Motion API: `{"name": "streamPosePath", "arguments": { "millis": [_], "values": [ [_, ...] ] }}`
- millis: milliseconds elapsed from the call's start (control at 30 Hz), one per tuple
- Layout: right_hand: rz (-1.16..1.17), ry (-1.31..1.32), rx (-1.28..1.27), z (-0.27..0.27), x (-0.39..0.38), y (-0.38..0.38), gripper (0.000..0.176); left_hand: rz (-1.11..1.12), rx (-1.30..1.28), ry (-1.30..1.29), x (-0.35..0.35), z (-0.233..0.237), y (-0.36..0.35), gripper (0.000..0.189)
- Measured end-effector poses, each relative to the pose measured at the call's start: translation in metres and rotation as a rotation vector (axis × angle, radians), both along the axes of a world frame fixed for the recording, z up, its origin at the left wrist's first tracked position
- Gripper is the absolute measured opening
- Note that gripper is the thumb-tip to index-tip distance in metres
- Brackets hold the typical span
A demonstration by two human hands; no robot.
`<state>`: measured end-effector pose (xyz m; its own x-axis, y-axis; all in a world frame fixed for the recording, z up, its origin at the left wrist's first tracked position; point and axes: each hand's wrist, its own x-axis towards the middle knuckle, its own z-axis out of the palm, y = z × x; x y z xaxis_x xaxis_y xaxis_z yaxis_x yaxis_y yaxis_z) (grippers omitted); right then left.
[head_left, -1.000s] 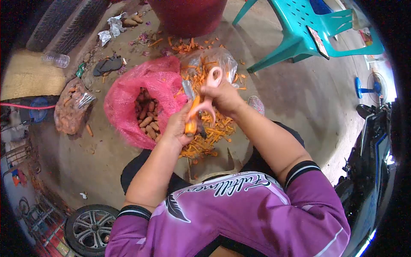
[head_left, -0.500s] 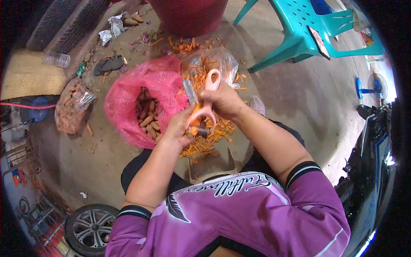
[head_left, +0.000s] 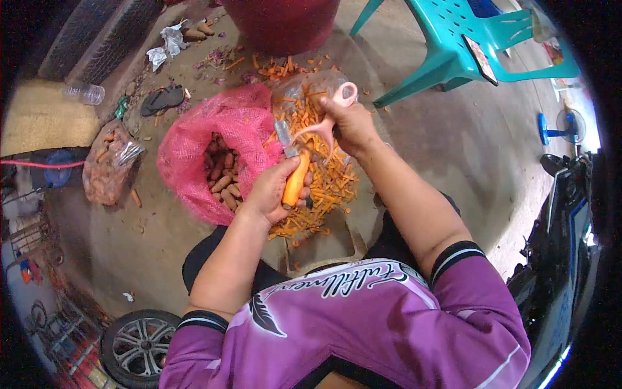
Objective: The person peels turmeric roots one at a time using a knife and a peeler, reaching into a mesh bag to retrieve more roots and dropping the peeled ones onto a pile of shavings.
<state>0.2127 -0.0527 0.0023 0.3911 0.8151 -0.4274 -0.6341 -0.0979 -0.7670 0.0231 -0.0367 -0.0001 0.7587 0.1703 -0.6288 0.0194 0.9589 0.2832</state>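
Observation:
My left hand [head_left: 269,189] is wrapped round a bright orange peeled carrot [head_left: 297,180], whose blunt end points toward me. A pink Y-shaped peeler [head_left: 327,126] is gripped by its handle in my right hand [head_left: 353,128]. The peeler's forked head hangs just beyond the carrot's far end, and its blade side faces left. Beneath both hands, orange peelings [head_left: 330,188] lie heaped on the floor and on clear plastic. To the left, a pink mesh sack [head_left: 188,146] gapes over several brownish unpeeled roots [head_left: 227,185].
A dark red tub [head_left: 285,26] stands beyond the peelings. On the teal plastic chair [head_left: 447,45] rests a phone [head_left: 479,59]. A clear bag of roots [head_left: 110,168] and a sandal [head_left: 163,100] lie to the left. A wheel [head_left: 141,347] sits near left, a motorcycle [head_left: 557,240] at right.
My right hand has moved up and to the right, carrying the peeler from over the carrot's near end to its far end. The carrot now shows plainly in my left hand.

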Motion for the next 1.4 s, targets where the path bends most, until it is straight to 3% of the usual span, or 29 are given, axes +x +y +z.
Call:
{"name": "streamPosePath", "arguments": {
  "millis": [133, 167, 300, 533, 667, 800, 833, 967, 1000, 1067, 1100, 1133, 1200, 1267, 1300, 1400],
  "values": [
    [-0.158, -0.15, -0.088, -0.003, 0.02, 0.006, 0.02, 0.004, 0.195, 0.08, 0.006, 0.017, -0.004, 0.024],
    [-0.162, -0.066, -0.045, -0.001, 0.02, 0.004, 0.02, -0.001, 0.273, 0.132, 0.007, 0.02, -0.005, 0.024],
    [0.019, -0.124, 0.003, 0.012, -0.005, 0.0, 0.021, -0.013, 0.465, 0.248, 0.009, 0.019, -0.008, 0.027],
    [-0.121, -0.186, -0.046, -0.003, 0.022, 0.008, 0.023, 0.019, 0.988, 0.342, 0.01, 0.0, -0.013, 0.03],
    [0.008, -0.09, -0.06, 0.008, -0.007, 0.001, 0.02, -0.075, 1.326, 0.485, 0.007, -0.003, -0.011, 0.031],
    [-0.11, -0.206, -0.072, -0.015, 0.018, 0.008, 0.021, -0.067, 1.547, 0.573, 0.009, 0.01, -0.012, 0.027],
    [-0.141, -0.205, -0.19, -0.012, 0.024, 0.008, 0.021, -0.062, 1.601, 0.576, 0.009, 0.012, -0.013, 0.027],
    [-0.027, -0.098, -0.144, 0.01, -0.003, 0.003, 0.028, -0.122, 1.741, 0.647, 0.008, 0.014, -0.012, 0.028],
    [0.048, -0.068, -0.089, -0.007, -0.004, 0.002, 0.028, -0.11, 1.759, 0.644, 0.007, 0.014, -0.012, 0.028],
    [-0.086, 0.008, -0.122, -0.038, 0.009, 0.011, 0.028, -0.085, 1.794, 0.641, 0.007, 0.018, -0.014, 0.028],
    [-0.166, -0.092, -0.083, -0.048, 0.019, 0.013, 0.031, -0.066, 1.783, 0.633, 0.007, 0.019, -0.014, 0.028],
    [-0.085, -0.236, -0.379, -0.05, 0.033, 0.011, 0.036, -0.048, 1.772, 0.626, 0.005, 0.021, -0.014, 0.028],
    [-0.208, -0.255, -0.328, -0.064, 0.036, 0.006, 0.036, -0.038, 1.693, 0.63, -0.002, 0.019, -0.009, 0.027],
    [-0.249, -0.331, -0.443, -0.141, 0.043, 0.004, 0.032, -0.048, 1.554, 0.656, -0.015, 0.01, 0.003, 0.024],
    [-0.266, -0.37, -0.501, -0.145, 0.037, 0.009, 0.03, -0.02, 1.434, 0.614, -0.021, 0.009, 0.006, 0.023],
    [-0.224, 0.198, -0.264, -0.154, 0.015, 0.007, 0.031, 0.145, 0.939, 0.494, -0.038, 0.01, 0.014, 0.028]
  ]
}}
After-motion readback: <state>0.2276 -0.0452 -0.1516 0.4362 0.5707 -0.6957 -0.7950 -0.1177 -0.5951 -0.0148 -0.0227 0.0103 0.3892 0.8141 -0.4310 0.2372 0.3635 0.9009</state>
